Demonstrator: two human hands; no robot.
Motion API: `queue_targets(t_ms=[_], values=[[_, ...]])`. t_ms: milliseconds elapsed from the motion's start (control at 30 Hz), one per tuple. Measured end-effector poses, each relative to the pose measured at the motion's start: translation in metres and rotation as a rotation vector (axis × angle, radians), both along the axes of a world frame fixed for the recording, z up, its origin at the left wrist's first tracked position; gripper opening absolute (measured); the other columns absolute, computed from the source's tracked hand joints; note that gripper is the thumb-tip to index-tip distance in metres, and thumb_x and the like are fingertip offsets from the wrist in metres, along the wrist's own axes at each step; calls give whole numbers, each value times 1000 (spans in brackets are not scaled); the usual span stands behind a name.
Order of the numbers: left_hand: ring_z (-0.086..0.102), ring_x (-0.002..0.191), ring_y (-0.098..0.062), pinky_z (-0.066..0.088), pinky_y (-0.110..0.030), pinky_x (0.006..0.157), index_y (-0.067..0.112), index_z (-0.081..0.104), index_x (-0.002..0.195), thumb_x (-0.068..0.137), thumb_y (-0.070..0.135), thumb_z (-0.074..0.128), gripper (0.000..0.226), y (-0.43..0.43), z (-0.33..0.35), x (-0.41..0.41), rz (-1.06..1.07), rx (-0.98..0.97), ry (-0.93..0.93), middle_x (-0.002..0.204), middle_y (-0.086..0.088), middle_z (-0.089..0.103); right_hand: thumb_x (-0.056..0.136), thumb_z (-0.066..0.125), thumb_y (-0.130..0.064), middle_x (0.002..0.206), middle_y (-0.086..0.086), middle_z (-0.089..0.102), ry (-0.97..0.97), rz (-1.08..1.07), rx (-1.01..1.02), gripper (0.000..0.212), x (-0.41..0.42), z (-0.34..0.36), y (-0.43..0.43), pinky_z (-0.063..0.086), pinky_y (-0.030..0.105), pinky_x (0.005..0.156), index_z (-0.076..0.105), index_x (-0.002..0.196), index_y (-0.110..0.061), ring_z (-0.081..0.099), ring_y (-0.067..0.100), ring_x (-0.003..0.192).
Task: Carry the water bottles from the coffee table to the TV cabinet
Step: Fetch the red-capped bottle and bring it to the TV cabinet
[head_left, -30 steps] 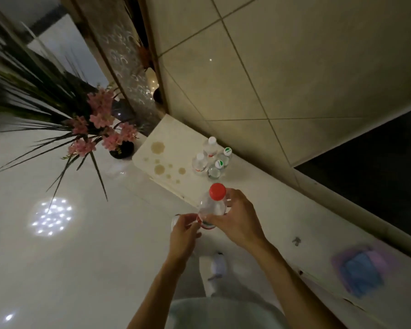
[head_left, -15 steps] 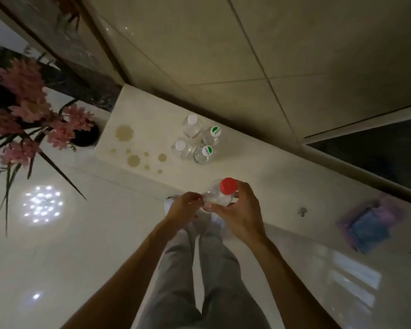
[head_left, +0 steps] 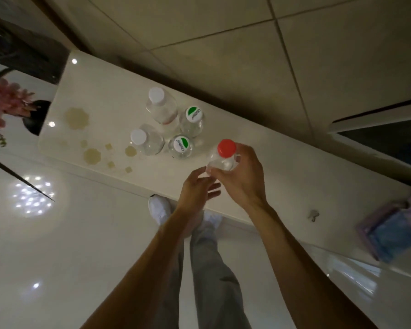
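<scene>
A clear water bottle with a red cap (head_left: 223, 160) is held upright just above the white TV cabinet (head_left: 282, 167). My right hand (head_left: 243, 180) grips it around the body. My left hand (head_left: 197, 188) is just below and to the left, with loosely spread fingers and its thumb tip at the bottle's base. Several other clear bottles stand clustered on the cabinet to the left. Two have white caps (head_left: 163, 108) (head_left: 145, 141) and two have green-and-white caps (head_left: 192, 119) (head_left: 180, 147). The nearest of these is close to the held bottle.
Yellowish stains (head_left: 77, 118) mark the cabinet's left end. Pink flowers (head_left: 0, 108) in a dark pot (head_left: 37, 117) stand on the floor beyond that end. A purple-blue item (head_left: 389, 231) and a small grey object (head_left: 313, 214) lie to the right. A dark screen (head_left: 389, 138) sits behind.
I have come closer to the cabinet and the red-capped bottle has moved over its top beside the cluster. My left hand has loosened from the bottle's base.
</scene>
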State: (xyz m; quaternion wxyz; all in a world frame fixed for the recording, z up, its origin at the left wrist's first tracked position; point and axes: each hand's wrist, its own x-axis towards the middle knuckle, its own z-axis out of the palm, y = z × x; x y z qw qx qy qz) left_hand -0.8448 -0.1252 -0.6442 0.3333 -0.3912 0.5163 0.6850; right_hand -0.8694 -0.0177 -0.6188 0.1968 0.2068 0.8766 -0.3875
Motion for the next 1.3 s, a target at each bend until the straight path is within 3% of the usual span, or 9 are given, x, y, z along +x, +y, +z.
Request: queue_targets(t_ms=[233, 467, 633, 800, 900, 1067, 1300], values=[[71, 92, -18, 59, -29, 75, 15, 50, 136, 99, 6, 43, 39, 14, -24, -42, 101, 98, 108, 114, -11, 70, 70, 82, -43, 123, 1, 62, 147, 42, 34, 70, -43, -39, 2, 43, 19, 89, 53, 128, -17, 61, 14, 110], [66, 109, -25, 57, -37, 86, 18, 44, 142, 98, 1, 40, 48, 30, -43, -44, 181, 141, 96, 126, -11, 65, 71, 83, -37, 129, 2, 60, 172, 25, 3, 72, -57, -61, 5, 39, 19, 92, 49, 132, -16, 58, 16, 117], [65, 110, -26, 59, -36, 82, 19, 41, 144, 97, -3, 38, 52, 34, -41, -40, 232, 156, 84, 128, -12, 64, 73, 82, -36, 131, 4, 58, 145, 73, 0, 73, -57, -63, 9, 38, 18, 92, 47, 134, -15, 57, 17, 119], [64, 114, -25, 60, -38, 85, 22, 41, 145, 99, 2, 39, 49, 29, -16, -36, 187, 147, 86, 132, -7, 62, 78, 77, -39, 136, 5, 56, 100, 116, -4, 75, -56, -44, 12, 45, 38, 106, 43, 140, -15, 54, 22, 126], [59, 120, -28, 55, -47, 94, 17, 40, 145, 100, 7, 41, 46, 22, 12, -29, 131, 147, 82, 138, -8, 56, 81, 75, -35, 138, 4, 54, 52, 114, -5, 70, -51, -15, 17, 44, 38, 106, 43, 140, -14, 52, 20, 127], [63, 109, -28, 59, -44, 85, 4, 55, 128, 99, 5, 44, 31, 11, 90, -18, -5, -15, 126, 123, -12, 63, 94, 60, -25, 133, 4, 58, -9, 133, -10, 42, -37, 61, 36, 45, 28, 98, 50, 133, -13, 56, 19, 119], [68, 88, -26, 56, -39, 81, 4, 64, 109, 100, 13, 46, 23, -11, 222, -5, -580, -313, 414, 101, -14, 70, 95, 57, -24, 111, 3, 69, 106, 86, -28, 24, -14, 191, 52, 50, 28, 92, 66, 114, -13, 63, 15, 103]])
